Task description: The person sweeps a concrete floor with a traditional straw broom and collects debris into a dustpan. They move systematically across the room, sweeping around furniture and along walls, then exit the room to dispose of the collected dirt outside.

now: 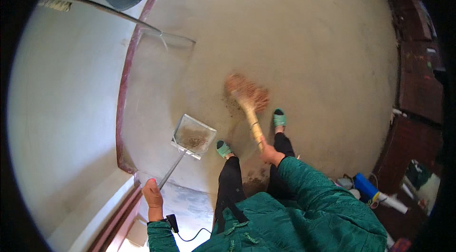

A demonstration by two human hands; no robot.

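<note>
My right hand [271,153] grips the pale bound handle of a short whisk broom [253,120]. Its reddish bristles [248,89] are blurred and spread low over the floor, with dark loose dirt [233,107] along their left side. On the left, my left hand [153,194] is closed around the long grey handle [173,168] of a metal dustpan [195,134]. The pan rests on the floor just left of my left foot, and brown dirt [195,139] lies inside it.
My green slippers [279,118] stand on the concrete floor [313,56]. More dirt [256,179] is between my legs. A wall with a dark red base strip [123,109] runs along the left, near a metal rack leg [142,23]. Dark red cabinets [418,84] line the right.
</note>
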